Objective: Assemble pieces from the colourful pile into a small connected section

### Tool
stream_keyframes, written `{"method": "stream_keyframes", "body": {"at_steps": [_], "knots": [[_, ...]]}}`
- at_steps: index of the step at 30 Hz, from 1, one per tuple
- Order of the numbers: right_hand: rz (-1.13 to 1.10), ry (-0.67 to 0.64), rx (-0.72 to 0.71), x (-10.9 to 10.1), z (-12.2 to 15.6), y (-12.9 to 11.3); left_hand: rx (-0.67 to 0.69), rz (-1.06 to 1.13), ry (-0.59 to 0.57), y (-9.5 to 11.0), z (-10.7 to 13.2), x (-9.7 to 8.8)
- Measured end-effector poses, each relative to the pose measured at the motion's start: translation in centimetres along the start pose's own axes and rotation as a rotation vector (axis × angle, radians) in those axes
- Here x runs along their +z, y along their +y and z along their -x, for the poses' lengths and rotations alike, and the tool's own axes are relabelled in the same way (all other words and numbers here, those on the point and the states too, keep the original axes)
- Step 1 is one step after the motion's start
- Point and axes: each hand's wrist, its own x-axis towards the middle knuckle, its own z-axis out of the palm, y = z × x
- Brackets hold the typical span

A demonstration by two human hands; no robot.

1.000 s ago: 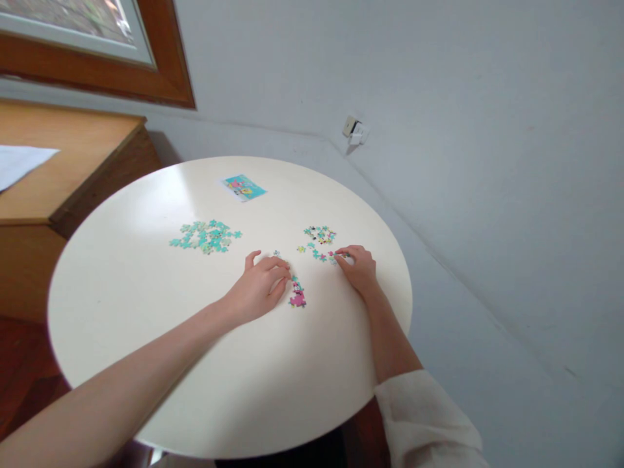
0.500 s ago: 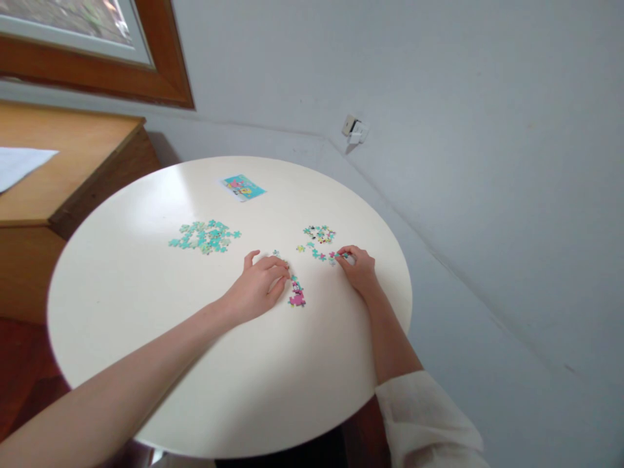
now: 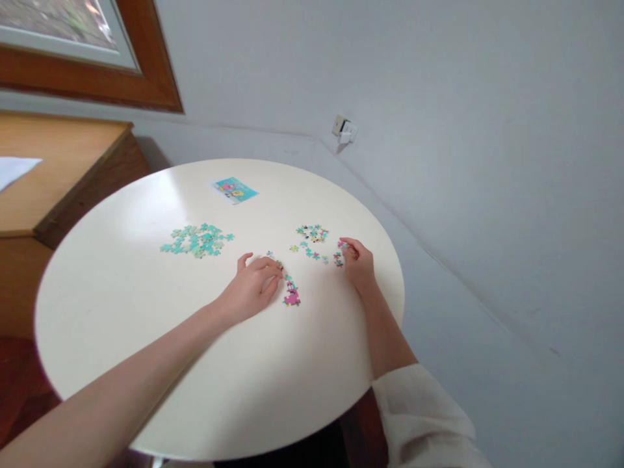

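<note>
My left hand (image 3: 253, 286) lies on the round cream table (image 3: 121, 305), fingers curled, fingertips touching the top of a small joined pink and teal puzzle strip (image 3: 291, 294). My right hand (image 3: 358, 261) pinches a small pink puzzle piece (image 3: 342, 245) just above the table. Loose mixed-colour pieces (image 3: 312, 242) lie scattered between and beyond the two hands. A heap of teal pieces (image 3: 195, 238) sits further left. A small picture card (image 3: 233, 190) lies at the far side of the table.
A wooden desk (image 3: 58, 175) with a white sheet (image 3: 12, 170) stands at the left, under a framed picture (image 3: 88, 52). Grey walls meet in a corner behind the table, with a small white wall fitting (image 3: 344, 129) there.
My right hand has lifted a pink piece off the table and drawn it slightly right. The left hand stays on the strip. The view has shifted a little.
</note>
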Motion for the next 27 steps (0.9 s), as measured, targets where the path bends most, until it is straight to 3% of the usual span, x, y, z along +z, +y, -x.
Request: {"method": "stream_keyframes", "body": {"at_steps": [7,27], "knots": [[-0.043,0.116,0.041,-0.2,-0.1,0.2,-0.015,0.014,0.009,0.0,0.0,0.0],[-0.339,0.218,0.265,-0.2,0.1,-1.1,-0.052,0.025,0.0,0.1,-0.1,0.0]]}}
